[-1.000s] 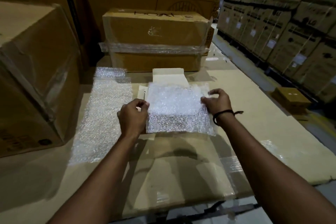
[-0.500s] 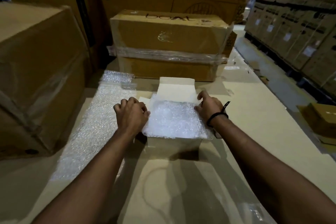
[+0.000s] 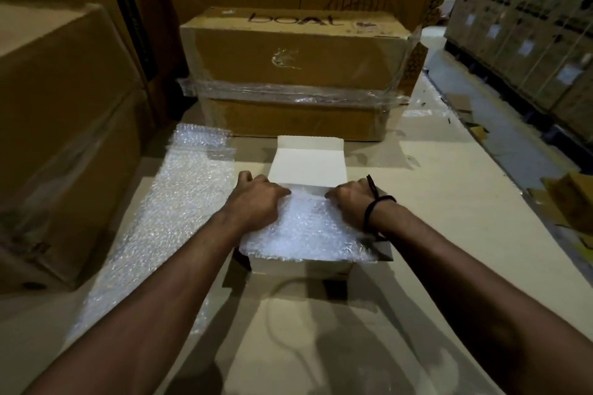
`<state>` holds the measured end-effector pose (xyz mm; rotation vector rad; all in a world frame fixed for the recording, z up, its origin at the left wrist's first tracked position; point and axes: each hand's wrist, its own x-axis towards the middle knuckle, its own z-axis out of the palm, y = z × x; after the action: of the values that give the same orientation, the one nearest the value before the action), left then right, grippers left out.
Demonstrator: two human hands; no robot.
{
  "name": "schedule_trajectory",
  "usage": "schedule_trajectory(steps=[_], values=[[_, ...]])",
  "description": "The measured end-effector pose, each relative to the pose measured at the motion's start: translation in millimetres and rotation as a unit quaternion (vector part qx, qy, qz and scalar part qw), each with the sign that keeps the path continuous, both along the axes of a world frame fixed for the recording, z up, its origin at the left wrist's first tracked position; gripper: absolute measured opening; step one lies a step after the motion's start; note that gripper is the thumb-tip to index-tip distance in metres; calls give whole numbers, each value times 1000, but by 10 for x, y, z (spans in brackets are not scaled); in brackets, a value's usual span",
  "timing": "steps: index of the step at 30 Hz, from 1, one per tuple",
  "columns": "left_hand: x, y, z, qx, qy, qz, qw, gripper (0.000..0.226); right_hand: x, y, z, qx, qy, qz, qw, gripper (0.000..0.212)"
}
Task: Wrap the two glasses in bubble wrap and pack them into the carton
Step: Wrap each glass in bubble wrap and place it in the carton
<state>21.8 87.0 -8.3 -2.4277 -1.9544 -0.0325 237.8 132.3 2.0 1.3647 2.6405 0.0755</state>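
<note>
Both my grips, left hand point(image 3: 256, 202) and right hand point(image 3: 349, 205), press flat the bubble wrap point(image 3: 305, 234) into the carton point(image 3: 301, 268), holding nothing. Glasses hidden; I judge only closing is left.

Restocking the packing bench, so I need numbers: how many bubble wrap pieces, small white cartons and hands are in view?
Bubble wrap pieces: 2, sheet over carton, long strip
White carton: 1
Hands: 2, left hand, right hand
Total: 5

Bubble wrap point(image 3: 305, 231) under both hands covers the open white carton point(image 3: 301, 268), hiding whatever lies inside. Fingertips of the left hand point(image 3: 256, 202) and right hand point(image 3: 349, 202) curl out of sight beyond the knuckles; both elbows fall below the frame.
</note>
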Motion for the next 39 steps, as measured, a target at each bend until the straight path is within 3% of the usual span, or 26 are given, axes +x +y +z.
schedule_trajectory(steps=[3, 8, 13, 16, 18, 20, 25, 28, 30, 34, 36, 39], values=[[84, 75, 33, -46, 22, -5, 999, 52, -31, 5, -1, -15, -54, 9, 998, 45], [167, 183, 62, -42, -29, -7, 999, 54, -110, 67, 119, -10, 15, -24, 1000, 49], [163, 307, -69, -110, -26, -21, 993, 46, -303, 0, -67, -28, -111, 7, 993, 28], [63, 332, -50, -94, -107, -2, 990, 47, -269, 10, 40, -67, -23, -24, 997, 36], [-69, 315, 28, -30, -144, 18, 989, 47, -157, 71, 180, -69, 45, -76, 994, 42], [-188, 294, 119, 14, -113, 24, 993, 43, -5, 161, 274, -29, 24, -95, 995, 39], [-220, 278, 118, -48, 3, -2, 999, 33, 7, 114, 101, -44, -125, -59, 989, 32], [-152, 283, 94, -54, 13, 0, 998, 29, -62, 67, -31, -38, -166, -38, 985, 26], [-128, 272, 98, -42, 7, -9, 999, 28, -57, 75, -62, -61, -139, -51, 987, 25], [-290, 247, 117, 38, -26, -18, 999, 20, 82, 86, 152, -72, 4, -81, 994, 24], [-375, 231, 125, 22, 6, -26, 999, 19, 138, 104, 236, -101, 14, -82, 991, 22], [-311, 196, 109, -19, 85, -45, 995, 13, 37, 74, 187, -148, -141, -46, 978, 23]])
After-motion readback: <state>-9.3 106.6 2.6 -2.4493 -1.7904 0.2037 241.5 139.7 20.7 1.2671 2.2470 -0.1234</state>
